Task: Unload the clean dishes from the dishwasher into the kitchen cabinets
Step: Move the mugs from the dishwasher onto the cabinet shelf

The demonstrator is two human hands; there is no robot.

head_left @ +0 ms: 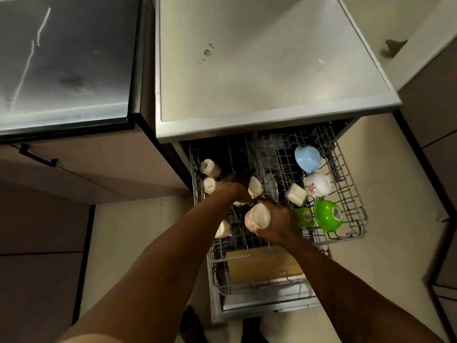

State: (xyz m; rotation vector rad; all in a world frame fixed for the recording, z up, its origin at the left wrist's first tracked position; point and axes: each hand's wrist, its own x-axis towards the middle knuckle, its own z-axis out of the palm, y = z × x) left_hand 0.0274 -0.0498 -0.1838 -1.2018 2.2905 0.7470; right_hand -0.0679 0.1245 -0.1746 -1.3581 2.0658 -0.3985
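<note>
rack [346,174]: grey coated wire | green bowl [327,215]: glossy plastic | countertop [259,70]: smooth, matt, stained

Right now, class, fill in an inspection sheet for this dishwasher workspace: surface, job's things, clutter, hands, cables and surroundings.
Surface: pale countertop above the dishwasher, with a few dark specks.
Job's things: upper rack pulled out, holding a blue bowl, floral bowl, green bowl and small cups at its left.
Clutter: nothing seen.
Hands: right hand grips a floral cup; left hand, blurred, is at a cream cup, grip unclear.
Cables: nothing seen.
Surroundings: dark glossy panel at left, cabinet handle below it, pale floor.
</note>
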